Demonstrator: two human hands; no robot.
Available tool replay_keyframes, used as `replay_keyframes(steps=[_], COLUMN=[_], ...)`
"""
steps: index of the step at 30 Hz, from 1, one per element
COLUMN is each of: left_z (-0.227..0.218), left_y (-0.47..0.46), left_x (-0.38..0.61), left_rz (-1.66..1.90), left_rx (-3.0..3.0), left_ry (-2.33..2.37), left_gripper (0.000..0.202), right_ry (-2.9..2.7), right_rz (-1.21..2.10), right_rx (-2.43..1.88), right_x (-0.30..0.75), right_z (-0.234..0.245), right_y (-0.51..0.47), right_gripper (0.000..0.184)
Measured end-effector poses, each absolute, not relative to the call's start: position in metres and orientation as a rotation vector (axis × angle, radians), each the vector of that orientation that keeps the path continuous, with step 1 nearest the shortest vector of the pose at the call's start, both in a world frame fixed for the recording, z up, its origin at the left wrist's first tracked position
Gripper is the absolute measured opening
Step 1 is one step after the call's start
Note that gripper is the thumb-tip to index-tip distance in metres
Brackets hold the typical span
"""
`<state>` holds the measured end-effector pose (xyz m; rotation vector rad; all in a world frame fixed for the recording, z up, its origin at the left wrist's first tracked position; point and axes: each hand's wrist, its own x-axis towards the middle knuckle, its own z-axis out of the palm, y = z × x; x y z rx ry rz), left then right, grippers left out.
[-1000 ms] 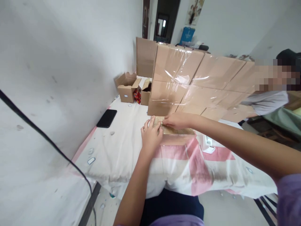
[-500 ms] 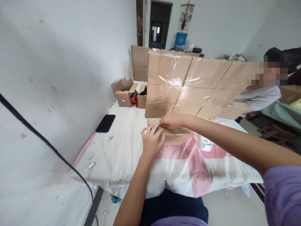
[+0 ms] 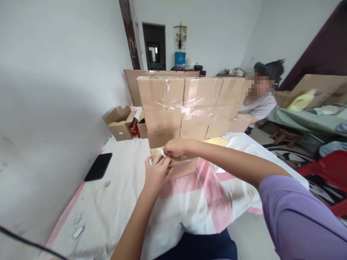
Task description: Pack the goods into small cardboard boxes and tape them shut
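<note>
A small brown cardboard box (image 3: 182,167) lies on the white and pink sheet (image 3: 206,195) in front of me. My left hand (image 3: 156,173) rests on its near left corner with the fingers curled against the taped top edge. My right hand (image 3: 175,146) reaches in from the right and pinches the top of the box at that same corner. What sits between the fingertips is too small to make out; it may be clear tape.
A wall of taped cardboard boxes (image 3: 189,104) stands just behind. Open small boxes (image 3: 121,124) sit at the back left by the wall. A black phone (image 3: 98,171) lies on the sheet to the left. Another person (image 3: 257,103) sits behind the boxes at right, near a red chair (image 3: 329,173).
The view has swung right and tilted, showing more of the room's right side. Both hands stay on the same corner of the small box, my left fingers curled closer to its edge.
</note>
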<state>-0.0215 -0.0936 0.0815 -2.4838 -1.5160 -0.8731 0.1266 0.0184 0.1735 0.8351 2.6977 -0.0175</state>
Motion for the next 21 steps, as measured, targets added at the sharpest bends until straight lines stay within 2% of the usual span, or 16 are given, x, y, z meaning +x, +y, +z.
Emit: replay_keyframes(steps=[2,4,6,10,18,21], left_z=[0.081,0.081,0.081,0.084,0.093,0.092], left_y=[-0.093,-0.092,-0.092,-0.092,-0.098,-0.102], left_x=[-0.02,-0.019,-0.017,-0.014,-0.005,0.0], left_rz=[-0.858,-0.835,-0.818,-0.797,-0.763,-0.731], left_rx=[-2.475,-2.474,-2.48,-2.513,-2.5,-2.442], left_ry=[-1.506,-1.495,-1.492,-1.513,-1.596,-1.673], left_gripper=[0.013,0.012,0.012,0.013,0.017,0.024], right_ry=[2.751,2.812,2.805,2.66,2.716,2.785], right_rz=[0.042,0.093,0.023,-0.176,-0.127,-0.104], right_rx=[0.871,0.946,1.069,1.264,1.313,1.309], right_x=[0.13,0.135,0.139,0.142,0.152,0.162], right_z=[0.171,0.167,0.161,0.15,0.152,0.151], right_y=[0.019,0.02,0.023,0.026,0.017,0.018], right_gripper=[0.023,0.041,0.054,0.054,0.052,0.055])
